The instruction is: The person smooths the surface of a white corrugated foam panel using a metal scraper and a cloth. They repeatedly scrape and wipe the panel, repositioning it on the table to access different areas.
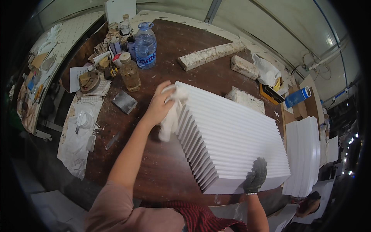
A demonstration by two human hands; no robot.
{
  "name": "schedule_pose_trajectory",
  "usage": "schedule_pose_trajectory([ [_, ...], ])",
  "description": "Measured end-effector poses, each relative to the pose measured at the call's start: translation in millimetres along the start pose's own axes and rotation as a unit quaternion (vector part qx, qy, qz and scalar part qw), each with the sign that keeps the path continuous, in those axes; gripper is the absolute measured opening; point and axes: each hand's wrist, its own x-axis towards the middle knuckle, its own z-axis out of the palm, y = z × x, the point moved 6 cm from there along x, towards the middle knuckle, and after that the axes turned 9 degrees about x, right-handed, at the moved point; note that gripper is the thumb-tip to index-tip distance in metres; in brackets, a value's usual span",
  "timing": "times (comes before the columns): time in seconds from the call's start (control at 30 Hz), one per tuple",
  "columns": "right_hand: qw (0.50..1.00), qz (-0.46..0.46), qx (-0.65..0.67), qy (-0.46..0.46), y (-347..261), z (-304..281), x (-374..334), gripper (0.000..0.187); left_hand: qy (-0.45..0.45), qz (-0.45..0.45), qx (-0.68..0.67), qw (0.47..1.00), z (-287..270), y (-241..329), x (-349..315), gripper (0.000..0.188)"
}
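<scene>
A large white block with a ridged top (235,131) lies at an angle on the brown table; its left side shows a sawtooth profile. My bare left hand (159,106) is closed on a white cloth (170,120), which touches the block's far left corner and hangs down beside it. In a dark grey glove, my right hand (256,176) rests against the near edge of the block toward its right end. Its fingers lie stretched over the ridges, holding nothing else.
On the left stand a big blue-capped water bottle (146,46), a jar (130,73) and a grey metal block (124,102). Plaster-smeared bars (212,56) lie behind the ridged block. White panels (303,154) are stacked at right, below a blue bottle (297,97). Another person (309,204) is at lower right.
</scene>
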Motion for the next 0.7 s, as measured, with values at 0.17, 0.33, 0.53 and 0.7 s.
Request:
schedule_pose_trajectory([
  [0.17,1.000,0.000,-0.006,-0.001,-0.5,-0.8,2.1,0.047,0.056,-0.080,0.284,0.954,63.0,41.0,-71.5,0.011],
  [0.33,1.000,0.017,-0.004,-0.010,1.4,-0.1,0.4,0.048,-0.052,-0.155,0.016,0.986,26.5,4.6,-89.7,0.027],
  [0.53,1.000,0.025,0.008,-0.003,2.9,0.1,0.5,0.048,0.095,-0.119,0.066,0.986,22.5,11.4,10.5,0.050],
  [0.7,1.000,0.014,0.003,-0.007,3.6,0.5,0.5,0.048,-0.105,-0.097,0.275,0.951,56.5,51.2,-111.4,0.016],
])
